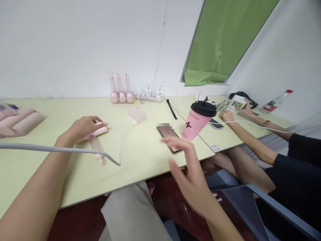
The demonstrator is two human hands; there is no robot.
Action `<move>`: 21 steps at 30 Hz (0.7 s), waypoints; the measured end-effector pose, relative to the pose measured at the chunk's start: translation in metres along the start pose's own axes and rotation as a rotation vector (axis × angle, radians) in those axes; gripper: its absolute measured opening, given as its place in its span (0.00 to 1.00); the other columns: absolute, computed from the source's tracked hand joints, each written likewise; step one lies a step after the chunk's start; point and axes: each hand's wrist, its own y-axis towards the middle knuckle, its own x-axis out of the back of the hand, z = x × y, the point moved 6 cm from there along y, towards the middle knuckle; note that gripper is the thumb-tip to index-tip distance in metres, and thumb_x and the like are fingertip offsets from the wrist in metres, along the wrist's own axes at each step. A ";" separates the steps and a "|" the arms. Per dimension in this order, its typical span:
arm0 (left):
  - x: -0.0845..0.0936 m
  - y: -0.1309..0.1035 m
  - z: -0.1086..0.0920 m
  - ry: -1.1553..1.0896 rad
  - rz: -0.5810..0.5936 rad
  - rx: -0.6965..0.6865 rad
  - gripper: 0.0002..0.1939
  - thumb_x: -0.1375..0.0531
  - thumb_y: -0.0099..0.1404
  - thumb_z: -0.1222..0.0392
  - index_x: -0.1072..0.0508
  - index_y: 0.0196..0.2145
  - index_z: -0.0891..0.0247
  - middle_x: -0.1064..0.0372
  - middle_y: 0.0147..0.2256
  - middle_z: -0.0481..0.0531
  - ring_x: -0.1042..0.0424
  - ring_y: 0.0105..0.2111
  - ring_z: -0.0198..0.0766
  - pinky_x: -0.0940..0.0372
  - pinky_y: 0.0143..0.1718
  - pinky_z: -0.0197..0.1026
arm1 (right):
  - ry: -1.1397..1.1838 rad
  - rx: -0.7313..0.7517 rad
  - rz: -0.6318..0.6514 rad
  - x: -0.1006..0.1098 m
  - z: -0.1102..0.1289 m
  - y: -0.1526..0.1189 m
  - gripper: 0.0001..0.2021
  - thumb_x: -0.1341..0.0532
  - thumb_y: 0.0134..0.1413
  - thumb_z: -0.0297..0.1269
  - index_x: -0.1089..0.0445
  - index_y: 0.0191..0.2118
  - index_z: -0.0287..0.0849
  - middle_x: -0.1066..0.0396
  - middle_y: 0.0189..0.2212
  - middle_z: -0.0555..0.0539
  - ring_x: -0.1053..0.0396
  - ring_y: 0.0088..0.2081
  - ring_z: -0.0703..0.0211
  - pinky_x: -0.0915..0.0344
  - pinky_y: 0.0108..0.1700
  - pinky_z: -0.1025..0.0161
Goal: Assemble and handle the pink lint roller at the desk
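My left hand lies over a pale pink cylinder-shaped device on the table, its fingers curved around the top. A slimmer pink handle-like part extends from beneath it toward the table's front edge. Raised above the front edge is my right hand, fingers apart and holding nothing. Just beyond its fingertips lies a phone with its screen up, partly covered by the hand in this view. A pink lidded drink cup with a straw stands right of the phone.
A white cable crosses before me. Three upright pink devices, a power strip, a pinkish flat piece and a black strap are farther back. Pink rolls lie left. At right, a co-worker's hands hold a white box.
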 end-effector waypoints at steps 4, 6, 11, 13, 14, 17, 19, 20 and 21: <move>0.010 -0.006 0.025 -0.048 -0.127 0.112 0.40 0.59 0.57 0.27 0.36 0.49 0.63 0.38 0.45 0.56 0.40 0.41 0.45 0.45 0.36 0.42 | -0.341 -0.129 -0.189 0.000 -0.042 0.064 0.29 0.53 0.57 0.50 0.49 0.60 0.39 0.44 0.55 0.38 0.46 0.56 0.48 0.47 0.55 0.52; 0.010 -0.005 0.036 -0.100 -0.064 0.155 0.41 0.59 0.56 0.26 0.37 0.51 0.63 0.40 0.49 0.56 0.41 0.44 0.47 0.45 0.37 0.43 | -0.404 -0.229 -0.157 -0.007 -0.062 0.086 0.34 0.51 0.56 0.54 0.53 0.61 0.36 0.46 0.56 0.37 0.48 0.57 0.45 0.46 0.53 0.52; 0.001 -0.004 0.059 -0.068 0.167 0.226 0.46 0.56 0.51 0.24 0.35 0.48 0.71 0.37 0.47 0.60 0.39 0.44 0.52 0.45 0.37 0.44 | -0.475 -0.326 -0.080 -0.018 -0.076 0.096 0.36 0.55 0.55 0.60 0.52 0.61 0.38 0.36 0.44 0.36 0.39 0.48 0.42 0.42 0.45 0.52; 0.001 -0.004 0.060 -0.057 0.170 0.213 0.46 0.55 0.51 0.24 0.34 0.46 0.72 0.35 0.45 0.60 0.38 0.43 0.51 0.44 0.37 0.44 | -0.500 -0.307 -0.088 -0.019 -0.075 0.097 0.36 0.54 0.54 0.61 0.51 0.61 0.40 0.36 0.45 0.38 0.40 0.48 0.43 0.43 0.45 0.52; 0.001 -0.004 0.058 -0.075 0.161 0.195 0.46 0.55 0.51 0.24 0.35 0.47 0.71 0.35 0.45 0.60 0.38 0.43 0.51 0.44 0.38 0.44 | -0.512 -0.293 -0.094 -0.019 -0.075 0.098 0.36 0.52 0.53 0.61 0.51 0.61 0.41 0.37 0.46 0.38 0.40 0.48 0.43 0.43 0.45 0.52; 0.001 -0.005 0.051 -0.188 0.154 0.149 0.45 0.51 0.50 0.25 0.38 0.50 0.68 0.39 0.50 0.59 0.39 0.45 0.48 0.43 0.41 0.44 | -0.550 -0.269 -0.100 -0.023 -0.077 0.103 0.39 0.45 0.49 0.59 0.54 0.61 0.41 0.37 0.45 0.39 0.41 0.49 0.44 0.42 0.43 0.54; 0.000 -0.006 0.047 -0.255 0.168 0.133 0.45 0.50 0.51 0.26 0.41 0.53 0.67 0.41 0.53 0.58 0.40 0.46 0.47 0.43 0.42 0.43 | -0.574 -0.269 -0.101 -0.026 -0.078 0.107 0.37 0.43 0.49 0.56 0.52 0.60 0.41 0.37 0.44 0.39 0.41 0.48 0.45 0.42 0.41 0.56; -0.001 -0.007 0.046 -0.271 0.178 0.126 0.46 0.50 0.51 0.27 0.42 0.55 0.67 0.43 0.54 0.59 0.40 0.46 0.47 0.42 0.42 0.42 | -0.578 -0.270 -0.101 -0.027 -0.078 0.108 0.35 0.43 0.50 0.55 0.51 0.59 0.41 0.37 0.44 0.40 0.41 0.48 0.46 0.42 0.40 0.57; -0.002 -0.007 0.045 -0.272 0.188 0.114 0.47 0.51 0.52 0.27 0.43 0.56 0.68 0.43 0.54 0.59 0.40 0.47 0.47 0.42 0.42 0.42 | -0.577 -0.270 -0.103 -0.027 -0.078 0.108 0.33 0.43 0.50 0.54 0.49 0.57 0.40 0.37 0.44 0.40 0.41 0.48 0.46 0.42 0.40 0.57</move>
